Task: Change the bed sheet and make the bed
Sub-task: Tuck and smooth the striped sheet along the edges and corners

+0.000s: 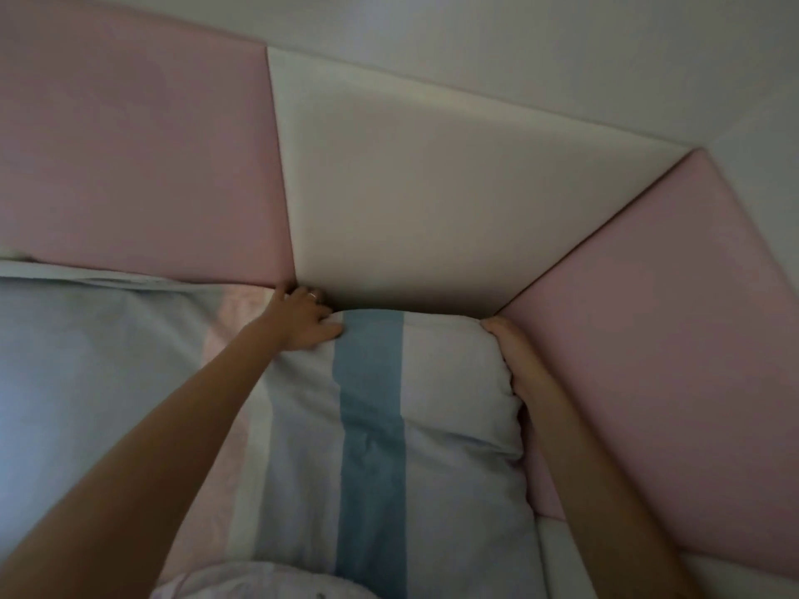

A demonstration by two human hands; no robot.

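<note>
A striped pillow point(389, 447) with a blue band, white and pale stripes lies in the bed's far right corner. My left hand point(302, 317) rests on its upper left corner with fingers spread, a ring on one finger, close to the padded wall. My right hand point(514, 352) holds the pillow's upper right edge, its fingers hidden behind the fabric against the pink panel. The pale blue bed sheet point(86, 361) covers the mattress to the left.
Padded wall panels enclose the corner: pink point(129, 157) at left, cream point(410, 188) in the middle, pink point(670, 339) at right. A white bed edge point(557, 551) shows at lower right. White fabric point(259, 581) lies at the bottom.
</note>
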